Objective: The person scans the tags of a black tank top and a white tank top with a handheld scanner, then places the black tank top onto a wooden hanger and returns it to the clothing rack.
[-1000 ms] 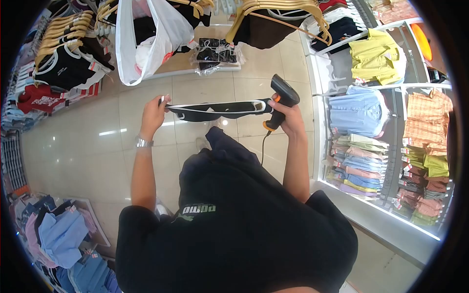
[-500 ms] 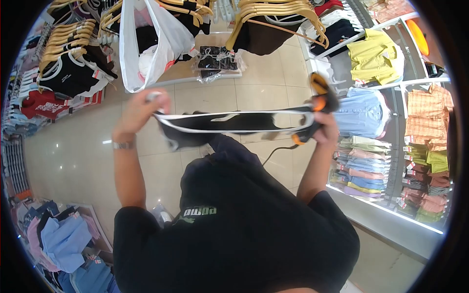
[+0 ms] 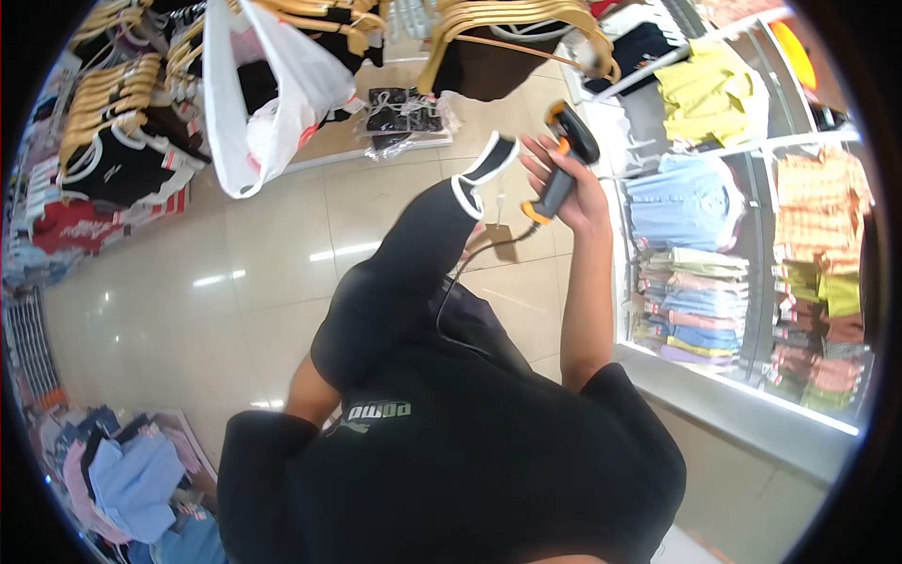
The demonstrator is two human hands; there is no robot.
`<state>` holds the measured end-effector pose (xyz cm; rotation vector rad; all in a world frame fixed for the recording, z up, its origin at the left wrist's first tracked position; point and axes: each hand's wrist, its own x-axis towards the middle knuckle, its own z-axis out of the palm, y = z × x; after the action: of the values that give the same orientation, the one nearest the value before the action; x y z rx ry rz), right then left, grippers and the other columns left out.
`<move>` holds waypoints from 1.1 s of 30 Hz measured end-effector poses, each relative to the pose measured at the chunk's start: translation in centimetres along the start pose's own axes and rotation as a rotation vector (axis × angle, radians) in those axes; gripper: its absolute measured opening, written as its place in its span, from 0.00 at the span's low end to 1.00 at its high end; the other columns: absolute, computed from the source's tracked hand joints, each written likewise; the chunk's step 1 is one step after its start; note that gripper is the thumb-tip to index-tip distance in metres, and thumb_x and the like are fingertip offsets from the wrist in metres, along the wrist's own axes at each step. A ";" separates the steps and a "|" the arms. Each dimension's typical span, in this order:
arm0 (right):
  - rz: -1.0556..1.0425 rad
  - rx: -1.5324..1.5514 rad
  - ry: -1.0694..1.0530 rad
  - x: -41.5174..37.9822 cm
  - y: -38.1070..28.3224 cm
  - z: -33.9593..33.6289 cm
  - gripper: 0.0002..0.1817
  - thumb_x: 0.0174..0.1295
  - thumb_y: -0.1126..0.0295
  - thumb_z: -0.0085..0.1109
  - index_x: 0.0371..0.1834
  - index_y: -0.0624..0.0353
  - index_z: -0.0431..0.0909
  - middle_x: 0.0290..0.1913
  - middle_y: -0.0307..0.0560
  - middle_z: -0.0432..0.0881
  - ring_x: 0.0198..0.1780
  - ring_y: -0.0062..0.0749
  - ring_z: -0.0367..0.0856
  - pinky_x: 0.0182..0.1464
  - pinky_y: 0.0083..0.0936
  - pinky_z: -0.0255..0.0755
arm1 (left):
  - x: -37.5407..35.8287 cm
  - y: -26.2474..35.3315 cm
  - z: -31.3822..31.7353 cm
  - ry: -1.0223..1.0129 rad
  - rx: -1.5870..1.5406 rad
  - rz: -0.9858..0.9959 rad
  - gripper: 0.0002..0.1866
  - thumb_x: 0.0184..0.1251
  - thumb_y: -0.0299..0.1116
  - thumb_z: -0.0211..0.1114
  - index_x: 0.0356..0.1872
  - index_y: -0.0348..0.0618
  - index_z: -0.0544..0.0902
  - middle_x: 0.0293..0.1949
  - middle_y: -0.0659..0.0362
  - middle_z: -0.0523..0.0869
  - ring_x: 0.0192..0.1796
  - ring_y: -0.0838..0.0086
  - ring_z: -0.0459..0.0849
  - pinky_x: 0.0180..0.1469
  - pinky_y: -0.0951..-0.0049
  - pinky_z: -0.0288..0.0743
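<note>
My right hand (image 3: 584, 193) grips a black and orange barcode scanner (image 3: 561, 179), its fingers partly spread around the handle. A black cord runs from the scanner's base down toward my body. A black sleeveless top with white edging (image 3: 423, 235) lies draped over my left forearm, its white-trimmed strap close to my right fingertips. Beneath the top, my left hand (image 3: 476, 237) is mostly hidden, with only a bit of the fingers showing. A brown cardboard tag (image 3: 505, 243) hangs beside those fingers.
A white plastic bag (image 3: 272, 103) hangs before racks of wooden hangers (image 3: 512, 17). Packaged dark items (image 3: 404, 113) lie on a low platform ahead. Lit shelves with folded shirts (image 3: 691, 301) stand to the right. Folded clothes (image 3: 136, 479) sit on a table at lower left.
The top was stretched sideways between both hands; now it hangs over my left forearm. My left hand has moved right and under it. My right hand with the scanner has shifted left and up.
</note>
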<state>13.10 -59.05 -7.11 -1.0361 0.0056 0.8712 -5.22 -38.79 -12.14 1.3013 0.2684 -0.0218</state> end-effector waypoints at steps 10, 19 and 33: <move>-0.037 -0.377 -0.272 -4.2 4.4 -2.4 0.27 0.53 0.81 0.68 0.59 0.67 0.76 0.58 0.62 0.82 0.53 0.42 0.85 0.56 0.33 0.78 | -0.4 2.8 -2.6 -0.026 0.808 0.153 0.22 0.67 0.44 0.68 0.57 0.45 0.81 0.54 0.56 0.84 0.57 0.66 0.84 0.53 0.64 0.79; -0.009 -0.274 -0.374 -1.8 9.5 -1.0 0.34 0.44 0.88 0.72 0.60 0.60 0.77 0.56 0.47 0.83 0.57 0.33 0.81 0.59 0.31 0.76 | -1.0 -1.2 -4.9 0.168 1.321 0.611 0.24 0.67 0.47 0.64 0.62 0.51 0.78 0.64 0.56 0.77 0.67 0.64 0.75 0.64 0.58 0.70; -0.083 -0.057 -0.269 -2.8 9.0 -2.1 0.35 0.52 0.87 0.63 0.68 0.63 0.70 0.61 0.59 0.81 0.63 0.44 0.78 0.65 0.42 0.74 | -2.3 -1.8 -5.2 0.187 1.332 0.559 0.31 0.67 0.54 0.60 0.69 0.55 0.74 0.79 0.59 0.61 0.81 0.64 0.55 0.77 0.49 0.52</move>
<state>6.31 -60.47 -13.90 -0.9587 -0.2888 0.9329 -8.67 -34.66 -14.58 2.6731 -0.0007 0.4709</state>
